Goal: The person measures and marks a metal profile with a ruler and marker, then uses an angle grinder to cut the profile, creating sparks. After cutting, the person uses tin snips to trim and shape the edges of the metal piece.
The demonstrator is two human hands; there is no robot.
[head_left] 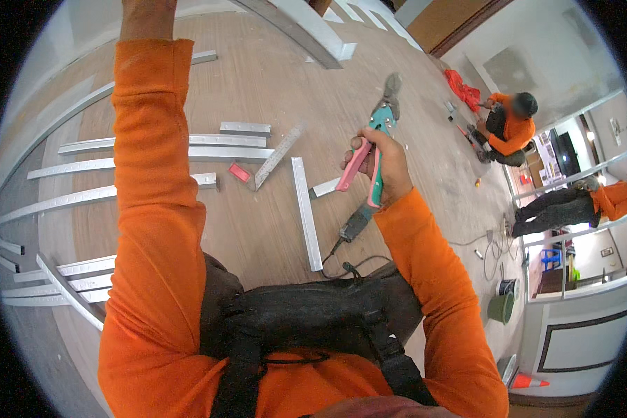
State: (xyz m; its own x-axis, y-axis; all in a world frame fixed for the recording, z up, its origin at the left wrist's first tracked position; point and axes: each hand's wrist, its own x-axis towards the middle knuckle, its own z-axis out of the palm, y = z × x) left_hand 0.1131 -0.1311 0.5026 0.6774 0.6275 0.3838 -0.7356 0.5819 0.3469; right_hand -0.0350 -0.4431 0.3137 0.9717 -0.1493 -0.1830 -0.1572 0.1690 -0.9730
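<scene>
My right hand (384,167) is wrapped around the pink and teal handles of a pair of tin snips (384,118). Their dark blades point away from me, above the wood-look floor. Of my left hand (148,15) only the wrist part shows at the top edge; its fingers lie outside the picture. Below the snips, a grey corded power tool (357,224) rests on the floor. Beside it lie a short metal channel (326,188) and a longer one (306,212). A metal square (279,157) lies left of them, next to a small red-pink object (240,173).
Several metal channels (83,198) spread over the floor at left, partly behind my left arm. A metal profile (292,31) stretches across the top. At right, one co-worker (512,129) crouches by the wall and another (578,205) stands. A cable (493,244), green bucket (500,308) and traffic cone (528,381) are also there.
</scene>
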